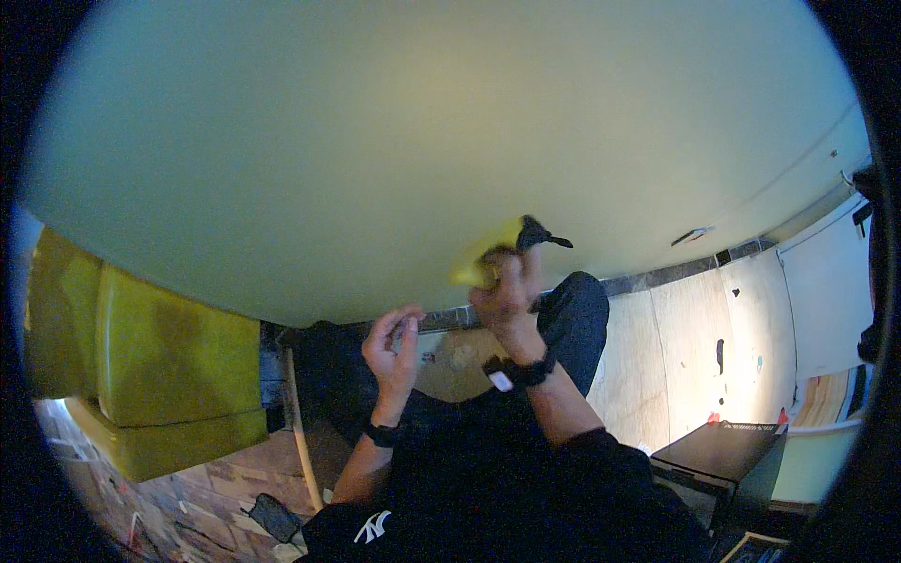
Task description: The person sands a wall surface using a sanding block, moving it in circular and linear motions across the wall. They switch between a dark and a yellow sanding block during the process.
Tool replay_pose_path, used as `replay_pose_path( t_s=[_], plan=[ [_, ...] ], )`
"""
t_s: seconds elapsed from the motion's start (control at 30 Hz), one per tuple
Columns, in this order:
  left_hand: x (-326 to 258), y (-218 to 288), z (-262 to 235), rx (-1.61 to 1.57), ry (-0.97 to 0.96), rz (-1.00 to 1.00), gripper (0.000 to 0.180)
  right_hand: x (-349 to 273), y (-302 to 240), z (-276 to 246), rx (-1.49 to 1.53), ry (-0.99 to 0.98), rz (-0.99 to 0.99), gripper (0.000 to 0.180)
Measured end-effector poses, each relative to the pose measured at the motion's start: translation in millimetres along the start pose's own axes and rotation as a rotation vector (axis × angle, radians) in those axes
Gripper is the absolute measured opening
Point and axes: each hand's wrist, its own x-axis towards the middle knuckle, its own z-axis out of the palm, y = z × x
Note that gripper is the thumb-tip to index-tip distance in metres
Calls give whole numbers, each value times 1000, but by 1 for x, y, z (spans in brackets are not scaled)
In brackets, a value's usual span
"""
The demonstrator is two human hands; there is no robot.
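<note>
We have two bare hands in front of a large smooth pale-green wall (375,141). The right hand (508,298) is closed around a blurred yellow-and-black object (479,258); the fingers wrap its near side, and its yellow part sticks out beyond them, left and ahead. We can't tell what kind of thing it is. A small black piece with a thin tail (535,233) shows just past the right fingertips; we can't tell whether it is joined on.

The left hand (387,349) is lower and to the left of the right one, apart from the yellow-and-black object. Its fingers are half bent, thumb near the fingertips; we can't tell if anything is pinched there.

Bands: a black watch-like band with a pale face (502,378) on the right wrist, a plain black band (380,434) on the left.

Well left of the left hand we see a boxy mustard-yellow piece of furniture (178,338); below that hand, a long pale wooden stick (302,432). Right of the right hand: pale wood-look floor (680,347), and farther down, a dark box-shaped cabinet (727,455).
</note>
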Motion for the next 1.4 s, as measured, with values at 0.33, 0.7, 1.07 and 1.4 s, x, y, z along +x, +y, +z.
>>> replay_pose_path(
  t_s=[0.33,0.7,1.07,1.4],
  plan=[
    [14,0,7,112,63,79,22,-10,-40,18,215,-13,115,57],
    [22,5,37,-15,3,23,20,-21,-13,35,59,47,105,48],
    [55,37,78,-85,-101,-213,40,-16,-12,8,241,-58,275,19],
    [47,51,90,-451,19,-349,31,-5,-4,1,216,-96,559,19]
  ],
)
